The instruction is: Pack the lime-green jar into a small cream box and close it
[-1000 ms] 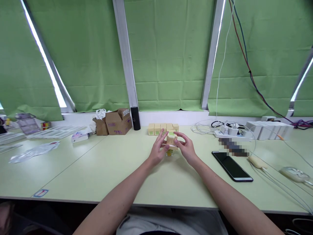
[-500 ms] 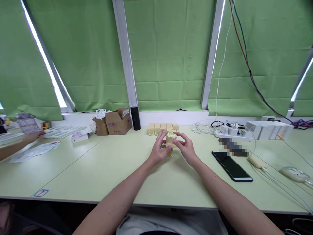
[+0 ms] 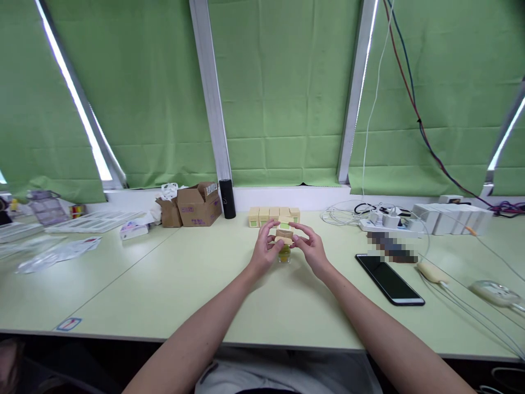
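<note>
Between my hands is a small beige box [image 3: 284, 233] with a green label patch, its near flap standing out toward me. My left hand [image 3: 266, 246] grips its left side, thumb at the near edge. On the other side, my right hand [image 3: 308, 245] closes its thumb and fingers on the box. Directly below and partly covered by the box, a small clear glass jar [image 3: 284, 256] with yellow-green contents is on the table. Whether the jar touches the box I cannot tell.
Several matching beige boxes [image 3: 274, 213] stand in a row behind my hands. At right lie a phone [image 3: 389, 279], a power strip [image 3: 389, 225] with cables, and white boxes [image 3: 449, 219]. Cardboard boxes [image 3: 199, 206] and a black cylinder [image 3: 227, 198] stand at the back left.
The box has tilted and shifted slightly between my hands, and more of the glass jar beneath shows. Another person's hand at the far left has gone out of view.
</note>
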{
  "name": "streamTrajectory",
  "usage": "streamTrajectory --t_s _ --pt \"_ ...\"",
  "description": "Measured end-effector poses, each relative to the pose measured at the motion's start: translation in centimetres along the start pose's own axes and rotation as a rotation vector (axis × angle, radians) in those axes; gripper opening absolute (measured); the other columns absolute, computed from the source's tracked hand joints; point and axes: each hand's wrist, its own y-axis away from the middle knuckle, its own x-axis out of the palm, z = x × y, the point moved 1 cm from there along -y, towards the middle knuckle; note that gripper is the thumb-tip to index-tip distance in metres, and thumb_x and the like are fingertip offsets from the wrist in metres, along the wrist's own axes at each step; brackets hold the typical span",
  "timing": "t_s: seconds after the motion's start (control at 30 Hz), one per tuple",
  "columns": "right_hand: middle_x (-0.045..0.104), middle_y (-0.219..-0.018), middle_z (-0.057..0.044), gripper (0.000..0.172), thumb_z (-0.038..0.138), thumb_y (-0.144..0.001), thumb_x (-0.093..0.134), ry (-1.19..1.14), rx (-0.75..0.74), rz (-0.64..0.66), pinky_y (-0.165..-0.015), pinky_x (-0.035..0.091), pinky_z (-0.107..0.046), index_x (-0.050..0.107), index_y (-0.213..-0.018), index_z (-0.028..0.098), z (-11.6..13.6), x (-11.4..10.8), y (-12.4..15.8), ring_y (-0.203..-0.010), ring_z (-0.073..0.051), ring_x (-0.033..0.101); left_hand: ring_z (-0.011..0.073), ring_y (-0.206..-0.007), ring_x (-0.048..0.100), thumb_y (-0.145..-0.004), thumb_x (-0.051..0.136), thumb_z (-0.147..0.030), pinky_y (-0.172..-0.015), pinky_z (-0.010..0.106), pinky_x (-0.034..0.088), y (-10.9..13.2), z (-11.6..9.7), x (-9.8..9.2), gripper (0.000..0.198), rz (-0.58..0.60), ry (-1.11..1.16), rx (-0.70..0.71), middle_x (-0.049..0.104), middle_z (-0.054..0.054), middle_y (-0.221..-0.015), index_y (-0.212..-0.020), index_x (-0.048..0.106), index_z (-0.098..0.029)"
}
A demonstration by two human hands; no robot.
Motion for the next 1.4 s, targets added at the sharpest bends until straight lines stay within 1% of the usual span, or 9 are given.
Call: streamTrajectory --t_s 0.1,0.17,0.23,0.33,0.63,0.77,0.9,1.13,1.4 --pt "0.056 -0.142 -0.008 0.049 0.057 -0.084 0.078 0.004 -0.017 0.016 -0.085 0.065 -0.042 0.073 -0.124 0.029 -0.03 0.04 0.03 -0.077 -0.014 0.071 0.0209 -0.098 0.071 -0.087 0.074 -0.054 -0.086 0.037 0.062 -0.09 -0.21 0.09 0.06 -0.014 0.043 -0.028 0.057 0.014 -0.142 -0.135 0.055 -0.024" --pt "0.055 -0.143 -0.008 0.051 0.058 -0.083 0.077 0.009 -0.034 0.032 -0.086 0.065 -0.041 0.073 -0.125 0.029 -0.08 0.09 0.05 -0.081 -0.015 0.072 0.0216 -0.095 0.072 -0.086 0.075 -0.055 -0.086 0.038 0.062 -0.16 -0.36 0.14 0.061 -0.023 0.071 -0.052 0.066 0.012 -0.127 -0.133 0.054 -0.023" --pt "0.054 -0.143 -0.009 0.052 0.059 -0.083 0.077 0.013 -0.053 0.048 -0.087 0.064 -0.041 0.073 -0.125 0.029 -0.12 0.13 0.07 -0.085 -0.017 0.072 0.0218 -0.093 0.073 -0.086 0.075 -0.056 -0.085 0.039 0.062 -0.22 -0.49 0.17 0.061 -0.031 0.091 -0.066 0.069 0.01 -0.116 -0.131 0.054 -0.022" --pt "0.052 -0.142 -0.009 0.053 0.059 -0.083 0.078 0.014 -0.07 0.065 -0.088 0.064 -0.041 0.073 -0.126 0.03 -0.16 0.14 0.11 -0.086 -0.017 0.073 0.0217 -0.09 0.073 -0.085 0.074 -0.056 -0.085 0.04 0.061 -0.28 -0.58 0.21 0.059 -0.038 0.102 -0.071 0.07 0.009 -0.109 -0.129 0.053 -0.022" --pt "0.05 -0.14 -0.009 0.05 0.055 -0.08 0.082 -0.006 -0.069 0.072 -0.093 0.062 -0.042 0.074 -0.123 0.032 -0.12 0.24 0.22 -0.089 -0.017 0.072 0.0193 -0.087 0.071 -0.084 0.075 -0.055 -0.081 0.036 0.06 -0.43 -0.39 0.2 0.057 -0.053 0.113 -0.072 0.068 0.008 -0.107 -0.124 0.053 -0.022" --pt "0.049 -0.14 -0.009 0.051 0.054 -0.078 0.084 -0.031 -0.055 0.073 -0.095 0.062 -0.042 0.074 -0.122 0.03 0.14 0.35 0.33 -0.09 -0.018 0.073 0.0194 -0.088 0.07 -0.084 0.075 -0.054 -0.081 0.036 0.06 -0.45 -0.18 0.14 0.055 -0.063 0.099 -0.063 0.067 0.008 -0.109 -0.123 0.053 -0.022" --pt "0.05 -0.139 -0.008 0.051 0.054 -0.076 0.086 -0.04 -0.052 0.074 -0.097 0.062 -0.043 0.075 -0.12 0.03 0.39 0.46 0.45 -0.091 -0.019 0.073 0.0175 -0.087 0.069 -0.085 0.073 -0.053 -0.081 0.035 0.06 -0.5 0.08 0.08 0.054 -0.066 0.081 -0.054 0.066 0.008 -0.112 -0.123 0.053 -0.021" --pt "0.047 -0.14 -0.008 0.05 0.05 -0.075 0.087 -0.037 -0.054 0.072 -0.093 0.064 -0.042 0.075 -0.12 0.03 0.17 0.55 0.32 -0.091 -0.018 0.074 0.0162 -0.086 0.07 -0.087 0.073 -0.053 -0.083 0.035 0.061 -0.61 0.36 0.12 0.052 -0.074 0.086 -0.054 0.065 0.007 -0.111 -0.122 0.052 -0.021" --pt "0.047 -0.139 -0.008 0.05 0.048 -0.074 0.088 -0.007 -0.05 0.052 -0.09 0.065 -0.04 0.075 -0.118 0.03 0.29 0.61 0.35 -0.088 -0.017 0.073 0.018 -0.083 0.073 -0.087 0.075 -0.056 -0.084 0.039 0.061 -0.51 0.24 0.22 0.053 -0.08 0.079 -0.069 0.069 0.006 -0.101 -0.12 0.052 -0.022"
